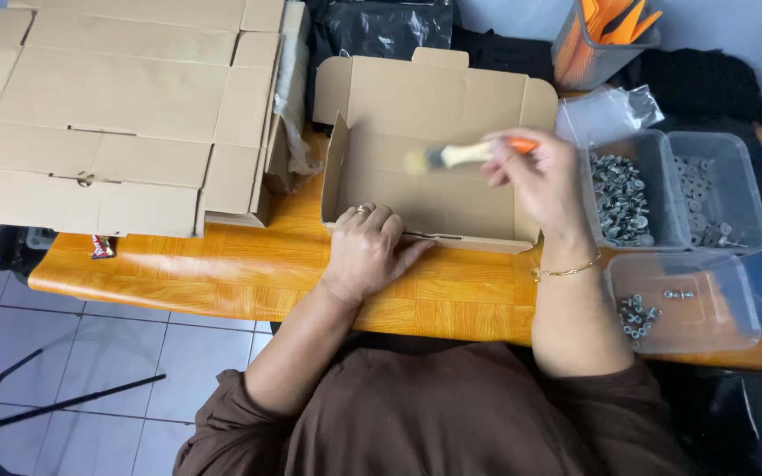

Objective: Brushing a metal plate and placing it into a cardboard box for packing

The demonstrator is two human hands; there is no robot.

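**Brush held over an open cardboard box**

Nearest the camera, two bare forearms come out of brown sleeves and reach over the front edge of an orange wooden table. The left hand lies palm down on the tabletop, fingers loosely curled and holding nothing, with its fingertips against the front wall of an open cardboard box. A ring shows on one finger.

The right hand, a thin gold bracelet on its wrist, is raised over the right part of the box. Its fingers are closed on the orange handle of a small paintbrush — the pale ferrule and bristles point left, blurred, above the box's bare inside.

To the right of that arm, a clear plastic tub near the table's edge holds a few metal screws. Just beyond it stand two more clear tubs side by side, both holding small metal parts.

Farther back on the left lies a stack of flattened cardboard sheets, overhanging the table. At the far edge — behind the box — sit a black plastic bag and a wire mesh basket with orange items inside.
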